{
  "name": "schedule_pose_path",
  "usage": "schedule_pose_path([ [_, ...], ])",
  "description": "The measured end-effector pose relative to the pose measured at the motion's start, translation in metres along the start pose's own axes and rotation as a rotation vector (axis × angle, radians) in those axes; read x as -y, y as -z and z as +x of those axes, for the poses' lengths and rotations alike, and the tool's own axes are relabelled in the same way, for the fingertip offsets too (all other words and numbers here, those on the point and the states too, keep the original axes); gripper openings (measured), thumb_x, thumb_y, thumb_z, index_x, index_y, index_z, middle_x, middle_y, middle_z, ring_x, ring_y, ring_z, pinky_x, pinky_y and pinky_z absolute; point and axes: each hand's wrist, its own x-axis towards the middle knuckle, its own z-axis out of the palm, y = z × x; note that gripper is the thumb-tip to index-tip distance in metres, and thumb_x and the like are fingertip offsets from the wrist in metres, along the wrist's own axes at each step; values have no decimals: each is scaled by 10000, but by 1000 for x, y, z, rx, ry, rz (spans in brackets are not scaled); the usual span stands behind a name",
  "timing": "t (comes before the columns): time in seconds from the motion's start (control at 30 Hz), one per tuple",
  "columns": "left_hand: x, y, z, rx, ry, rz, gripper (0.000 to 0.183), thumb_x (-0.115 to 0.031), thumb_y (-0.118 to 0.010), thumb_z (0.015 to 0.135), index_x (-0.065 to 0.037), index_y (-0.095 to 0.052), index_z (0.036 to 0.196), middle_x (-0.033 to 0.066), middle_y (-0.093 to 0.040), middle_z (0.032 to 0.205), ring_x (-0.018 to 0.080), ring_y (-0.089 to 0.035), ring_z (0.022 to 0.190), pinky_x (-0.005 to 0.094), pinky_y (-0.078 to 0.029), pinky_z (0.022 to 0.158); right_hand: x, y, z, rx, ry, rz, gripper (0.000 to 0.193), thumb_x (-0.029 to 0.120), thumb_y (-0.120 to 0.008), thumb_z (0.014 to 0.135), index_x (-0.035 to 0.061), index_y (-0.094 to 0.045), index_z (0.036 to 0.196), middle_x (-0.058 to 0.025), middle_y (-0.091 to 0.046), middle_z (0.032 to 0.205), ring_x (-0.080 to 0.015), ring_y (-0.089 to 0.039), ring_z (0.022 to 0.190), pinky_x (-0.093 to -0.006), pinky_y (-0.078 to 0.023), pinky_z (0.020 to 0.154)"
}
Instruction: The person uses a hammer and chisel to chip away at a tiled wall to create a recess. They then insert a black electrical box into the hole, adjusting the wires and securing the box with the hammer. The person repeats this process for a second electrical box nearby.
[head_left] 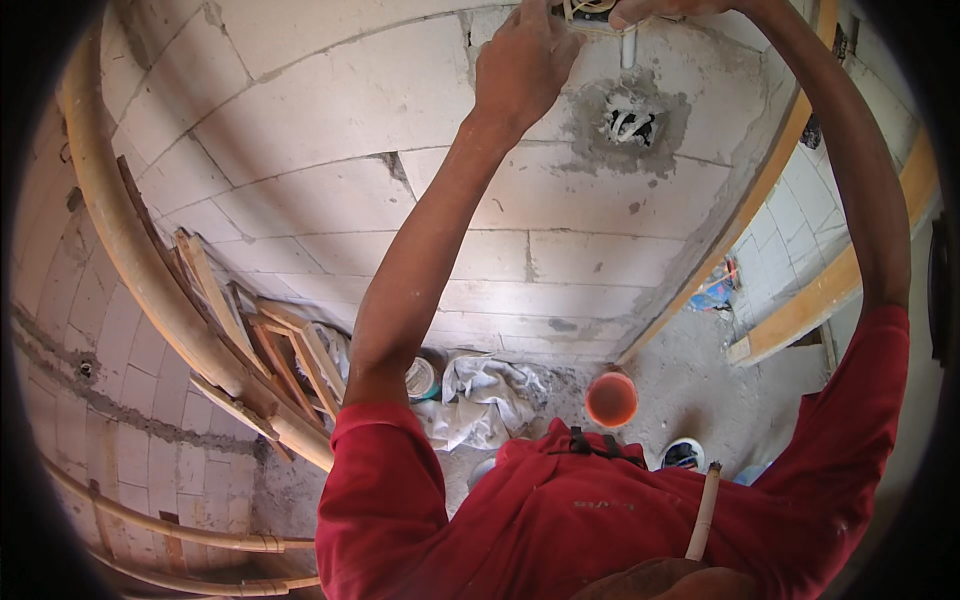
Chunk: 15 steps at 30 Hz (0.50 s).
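Both my arms reach up the block wall (400, 190) to a dark wall box (592, 12) at the top edge of the view. Pale electrical wires (578, 8) stick out of the box. On its left side, my left hand (525, 62) is closed with the fingers curled; what they hold is cut off by the frame. From the right, my right hand (668, 10) pinches a thin pale wire at the box. A short white conduit (628, 46) runs down from there. Below it, white conduit ends (630, 124) show in a mortared hole.
Wooden boards (290, 350) and a long pole (150, 270) lean at the left. On the floor stand an orange bucket (611, 400), a white tub (421, 378) and a container with dark contents (684, 455). A crumpled white sack (480, 400) lies by the wall. Timber frames an opening right.
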Motion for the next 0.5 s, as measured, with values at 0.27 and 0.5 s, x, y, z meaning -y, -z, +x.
schedule_pose_path([
  [0.27,-4,-45,24,-420,-319,268,630,-268,-725,910,46,-509,1412,145,-639,1015,310,-631,964,414,-568,737,-27,11,4,-8,-88,111,425,240,-807,850,72,-741,1234,-87,-721,1112,-222,-664,1003,-353,-514,875],
  [0.5,-8,-53,33,-603,-404,439,427,-254,-734,888,7,-666,1218,103,-646,855,270,-594,831,393,-524,721,-45,24,-26,-37,-146,-75,302,217,-761,875,59,-768,1132,-123,-754,986,-242,-705,960,-381,-533,837],
])
